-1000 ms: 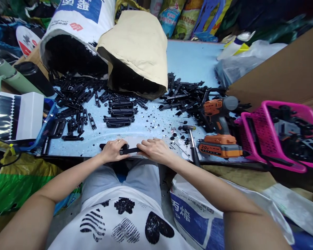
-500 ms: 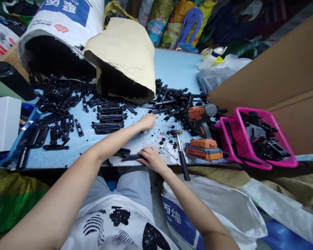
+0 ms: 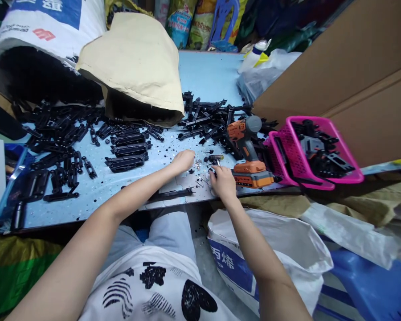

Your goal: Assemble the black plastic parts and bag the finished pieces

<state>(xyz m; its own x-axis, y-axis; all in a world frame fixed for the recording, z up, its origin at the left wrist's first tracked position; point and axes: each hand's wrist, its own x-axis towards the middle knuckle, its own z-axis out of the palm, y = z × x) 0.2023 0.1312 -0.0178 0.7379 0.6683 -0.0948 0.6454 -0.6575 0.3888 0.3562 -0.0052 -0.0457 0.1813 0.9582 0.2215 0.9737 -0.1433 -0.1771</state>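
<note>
My right hand (image 3: pixel 223 182) is closed over the handle of a hammer, whose small head (image 3: pixel 216 158) shows just beyond the fingers; most of the handle is hidden. My left hand (image 3: pixel 184 161) hovers low over the blue tabletop with its fingers pressed together, and what they hold, if anything, is hidden. Between me and that hand, a long black plastic part (image 3: pixel 173 194) lies near the table's front edge, partly covered by my left forearm. Small black bits and thin metal pins (image 3: pixel 199 183) are scattered between the two hands.
An orange cordless drill (image 3: pixel 249 156) stands right of the hammer, beside pink baskets (image 3: pixel 304 156) of black parts. Stacked black parts (image 3: pixel 128 154) lie to the left. Behind are a paper sack (image 3: pixel 133 67) and a heap of black parts (image 3: pixel 203 116). A cardboard sheet (image 3: pixel 337 93) walls the right.
My right hand has left the long black part and moved right onto the hammer. My left hand has drawn slightly back toward me, its fingers now curled in. The view has shifted right.
</note>
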